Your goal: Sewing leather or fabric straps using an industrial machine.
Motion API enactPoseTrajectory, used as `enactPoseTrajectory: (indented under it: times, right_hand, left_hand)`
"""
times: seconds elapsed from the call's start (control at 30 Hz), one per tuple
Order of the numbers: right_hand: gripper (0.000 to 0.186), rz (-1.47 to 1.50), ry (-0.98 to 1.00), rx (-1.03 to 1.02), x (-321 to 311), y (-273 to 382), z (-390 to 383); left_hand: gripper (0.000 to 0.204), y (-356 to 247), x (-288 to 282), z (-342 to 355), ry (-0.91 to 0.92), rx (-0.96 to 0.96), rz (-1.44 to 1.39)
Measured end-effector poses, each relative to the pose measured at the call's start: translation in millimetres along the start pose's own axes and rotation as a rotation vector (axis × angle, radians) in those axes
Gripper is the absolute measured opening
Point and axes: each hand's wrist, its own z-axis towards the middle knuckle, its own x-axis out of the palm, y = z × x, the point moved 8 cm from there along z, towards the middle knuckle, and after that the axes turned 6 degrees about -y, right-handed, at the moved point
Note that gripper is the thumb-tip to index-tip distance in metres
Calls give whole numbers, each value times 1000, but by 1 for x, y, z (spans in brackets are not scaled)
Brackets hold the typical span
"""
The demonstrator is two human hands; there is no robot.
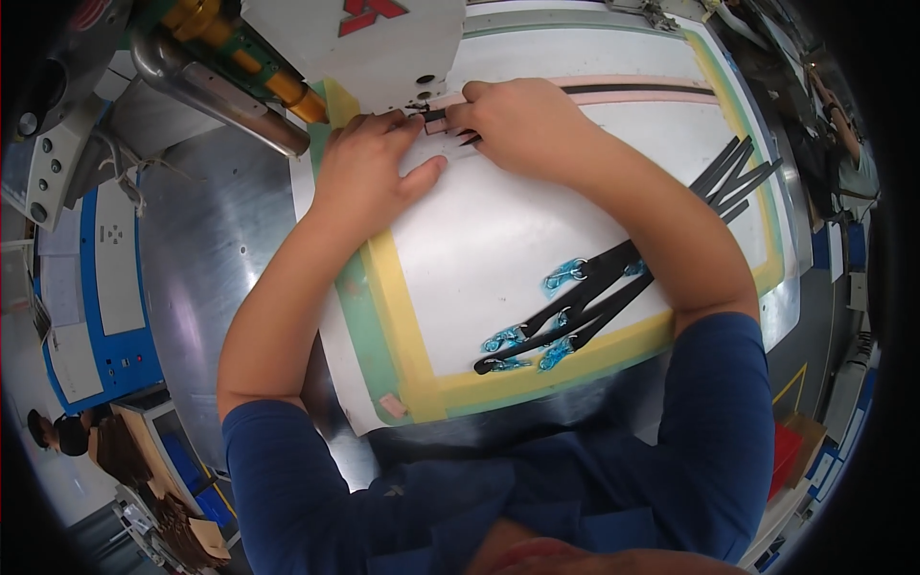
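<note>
At the top centre, by the white machine head [364, 48], my left hand [374, 168] rests with thumb spread and fingertips beside a short black strap piece [434, 117]. My right hand [508, 125] has curled fingers pinching that strap on a pink-edged guide [652, 98], along which a black strip runs to the right. Below my hands, several black straps [604, 278] with hooks in blue wrapping [561, 276] lie fanned across the white board [450, 230], which has yellow and green tape borders.
A steel cylinder [211, 101] and brass rod stand upper left. A blue control panel [81, 326] sits left of the metal table [206, 268]. A co-worker [57, 431] is at lower left, another person's arm [843, 134] at far right. A red bin [781, 458] is lower right.
</note>
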Motion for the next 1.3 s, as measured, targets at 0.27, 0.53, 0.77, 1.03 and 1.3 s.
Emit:
enactPoseTrajectory:
  times: [0.27,0.53,0.77,1.03,1.3]
  right_hand:
    - [26,7,3,9,4,-5,-4]
    - [24,23,-2,17,0,0,-3]
    - [24,-5,-15,13,1,0,-5]
    - [26,-10,-16,37,-2,0,-5]
    - [25,-24,-28,12,2,0,-4]
  left_hand:
    - [56,-5,1,3,45,-18,-25]
    - [57,-6,-3,1,12,-10,-18]
    - [58,-10,-4,1,12,-19,-7]
    - [60,-10,-5,0,1,3,-6]
    - [58,-12,-4,0,-20,6,2]
